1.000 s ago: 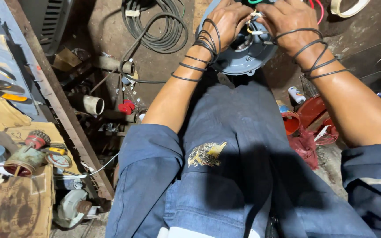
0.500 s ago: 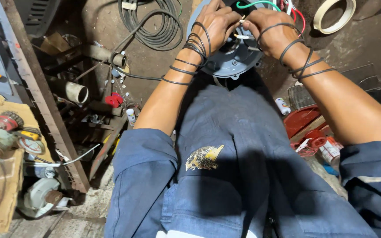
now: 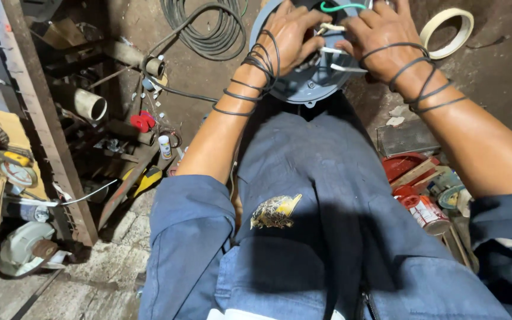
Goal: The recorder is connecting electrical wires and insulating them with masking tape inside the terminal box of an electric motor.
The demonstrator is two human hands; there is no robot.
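Cluttered workshop: cable coil [image 3: 205, 29], pipes [image 3: 87, 104].

We wear blue work overalls [image 3: 327, 225] with short sleeves, the cuffs ending above the elbows. A small yellow and black embroidered patch [image 3: 275, 212] sits on one trouser leg. Thin dark wire [image 3: 250, 80] winds in several loops around both bare wrists and forearms.

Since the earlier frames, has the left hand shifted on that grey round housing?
No real shift. The left hand sits on the left rim of the grey round housing, as before; the camera itself panned, so everything slid in frame together.
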